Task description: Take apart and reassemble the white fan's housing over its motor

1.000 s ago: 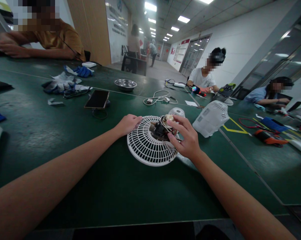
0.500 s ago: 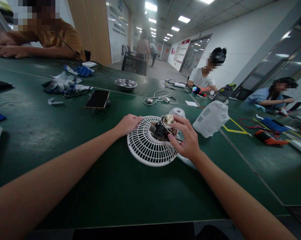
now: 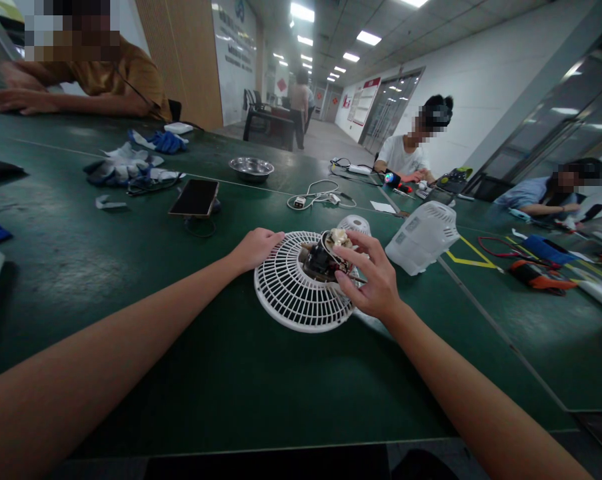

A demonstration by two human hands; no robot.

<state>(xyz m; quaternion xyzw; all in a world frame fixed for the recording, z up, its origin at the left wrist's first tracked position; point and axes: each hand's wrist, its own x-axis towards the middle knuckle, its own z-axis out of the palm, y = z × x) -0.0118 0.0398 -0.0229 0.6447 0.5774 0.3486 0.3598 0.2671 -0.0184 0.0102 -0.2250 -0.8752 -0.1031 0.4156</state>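
Note:
A white round fan grille [image 3: 293, 303] lies on the green table in front of me. The dark fan motor [image 3: 319, 260] sits at its middle, topped by a cream-coloured part [image 3: 339, 237] with wires beside it. My left hand [image 3: 255, 251] is closed on the grille's left rim, fingers mostly hidden. With thumb and fingers curled, my right hand [image 3: 375, 280] grips the motor assembly from the right side. A white vented plastic piece [image 3: 357, 225] shows just behind that hand. To its right stands a white translucent housing [image 3: 421, 239].
A phone [image 3: 195, 198] rests at the left, near work gloves [image 3: 125, 167]. Further back are a metal bowl [image 3: 251, 169] and a coiled white cable [image 3: 321, 199]. An orange multimeter [image 3: 541, 275] lies at the right. Other people sit around the table.
My right index finger has shifted down and left across the motor assembly. My left hand and the grille stay put. People in the background have moved.

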